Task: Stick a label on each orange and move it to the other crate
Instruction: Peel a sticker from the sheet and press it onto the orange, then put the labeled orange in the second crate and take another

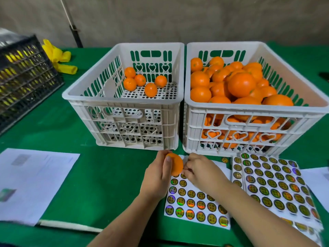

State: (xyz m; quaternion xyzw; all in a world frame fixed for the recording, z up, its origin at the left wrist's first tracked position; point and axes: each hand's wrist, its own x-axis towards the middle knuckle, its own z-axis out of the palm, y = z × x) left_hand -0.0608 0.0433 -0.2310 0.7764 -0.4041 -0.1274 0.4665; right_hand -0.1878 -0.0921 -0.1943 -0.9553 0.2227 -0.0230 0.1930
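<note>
- A tabletop [106, 175] covered in green cloth fills the view, with a grey-brown wall [178, 18] behind it.
- Nearest, two bare forearms reach in from the bottom edge.
- A label sheet [195, 205] of round shiny gold stickers lies flat under the forearms, several spots at its far end hidden by the hands.
- More label sheets [274, 184] lie stacked just to the right, overlapping each other.
- White papers [32, 184] lie on the cloth to the left.
- The left hand [158, 173] has its fingers and thumb curled round an orange [176, 164], holding it above the far end of the nearer sheet, just in front of the gap between the two crates.
- The orange is round, with no clear long axis; no stem end or label shows on it.
- The right hand [199, 170] has its fingers bent, fingertips against the right side of the orange; whether they pinch a label cannot be told.
- Beyond the hands stand two white slotted crates, side by side and nearly touching.
- The left crate [124, 98] holds five oranges at its far end.
- The right crate [256, 107] is heaped with oranges close to its rim.
- Far left sits a black crate [23, 77], with yellow cloth [58, 57] beside it.
</note>
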